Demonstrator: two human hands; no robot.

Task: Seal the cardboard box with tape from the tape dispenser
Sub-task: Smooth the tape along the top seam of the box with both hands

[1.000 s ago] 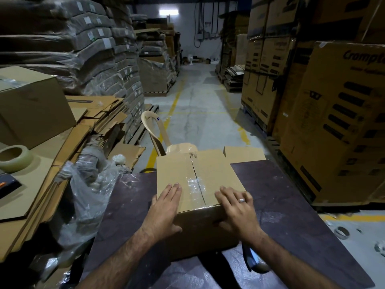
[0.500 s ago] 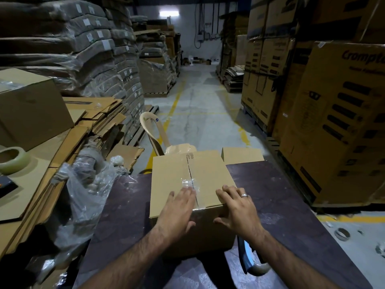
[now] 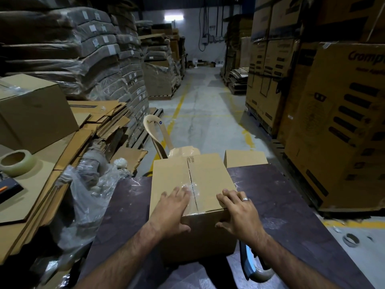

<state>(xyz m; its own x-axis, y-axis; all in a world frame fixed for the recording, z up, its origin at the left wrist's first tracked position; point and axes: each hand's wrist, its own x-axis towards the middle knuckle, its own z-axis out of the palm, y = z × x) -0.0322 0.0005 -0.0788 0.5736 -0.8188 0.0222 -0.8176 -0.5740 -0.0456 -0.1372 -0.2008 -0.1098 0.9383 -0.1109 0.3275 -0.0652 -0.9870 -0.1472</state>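
Nearest the camera, under the right forearm, the tape dispenser (image 3: pixel 251 265) lies on the dark table (image 3: pixel 291 205), blue body w/ a pale roll partly hidden; nobody's holding it.

Next up, both hands are on the cardboard box (image 3: pixel 208 176), which sits on the table's near-centre. Left hand (image 3: pixel 173 209) is flat and spread, palm down, fingers pressing the clear tape (image 3: pixel 192 189) over the centre seam, thumb hooked over the front edge; gripping nothing. Right hand (image 3: pixel 237 211), ring on one finger, is also spread open, fingers on the top near the front-right edge, thumb on the front face, bracing rather than clutching.

Step in hand looks like smoothing tape down. To do it well: rub from the seam outward w/ firm flat fingers, chase out the wrinkles, then press the tail over the front edge so it bonds to the face. Tape only covers the near part of the seam; the far stretch looks bare, so probably more passes needed.

Materials: box is plain matte corrugated board, crisp rectangular, flaps meeting in a thin dark slit. Tape is glossy, crinkled, catches light. Tabletop is dark, scuffed, slightly shiny.

Further out: crumpled clear plastic sheet (image 3: pixel 89 195) left of the table, a spare tape roll (image 3: pixel 17 162) on flattened cardboard, a beige plastic chair (image 3: pixel 158 138) behind the box, stacked cartons along the aisle.
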